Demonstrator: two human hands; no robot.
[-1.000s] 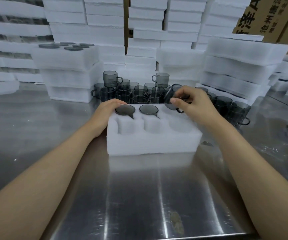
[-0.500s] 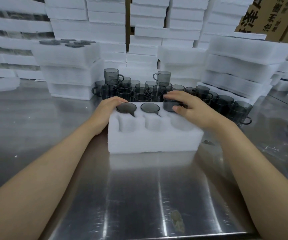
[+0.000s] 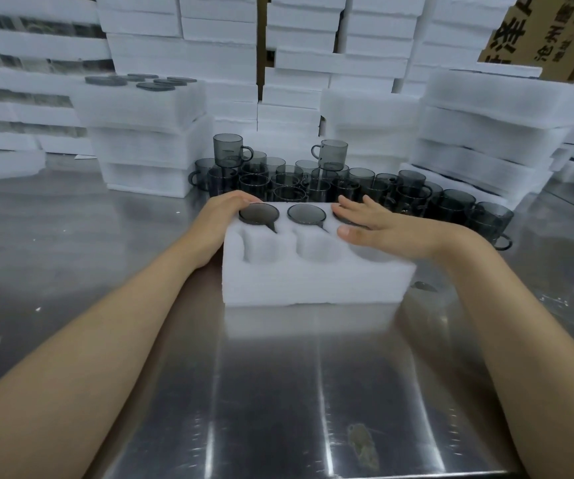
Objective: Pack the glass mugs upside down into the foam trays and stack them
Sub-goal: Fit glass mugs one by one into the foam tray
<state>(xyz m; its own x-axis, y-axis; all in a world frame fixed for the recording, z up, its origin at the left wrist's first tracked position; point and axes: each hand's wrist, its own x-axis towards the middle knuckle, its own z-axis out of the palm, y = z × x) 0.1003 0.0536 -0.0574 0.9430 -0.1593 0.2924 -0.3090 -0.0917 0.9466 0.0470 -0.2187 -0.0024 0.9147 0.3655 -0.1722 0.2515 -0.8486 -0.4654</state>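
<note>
Lying flat with its fingers straight and a little spread, the right hand (image 3: pixel 378 226) covers the far right pocket of the foam tray (image 3: pixel 313 281) in the middle of the frame. It rests over the upturned base of a dark glass mug (image 3: pixel 341 220), of which only a sliver shows beneath the fingers. That hand is released and grasps nothing. The left hand (image 3: pixel 225 210) holds the tray's far left corner, its fingers curled over the upper edge. Two more inverted mugs, the left mug (image 3: pixel 259 213) and the middle mug (image 3: pixel 306 214), fill the other pockets of the far row, bases up, each handle lying in a slot that points toward the lower right. The near row of pockets (image 3: pixel 316 250) is unfilled. The tray stands on a steel table (image 3: pixel 278 392). Just behind it is a cluster of loose mugs (image 3: pixel 413 197), upright, with two raised mugs (image 3: pixel 228 150) standing on top of the others. At the upper left stands a stack of packed trays (image 3: pixel 147 140), mug bases showing on its top. More foam stacks (image 3: pixel 485 133) rise at the right, and a cardboard box (image 3: pixel 534 39) with printed characters fills the upper right corner.
</note>
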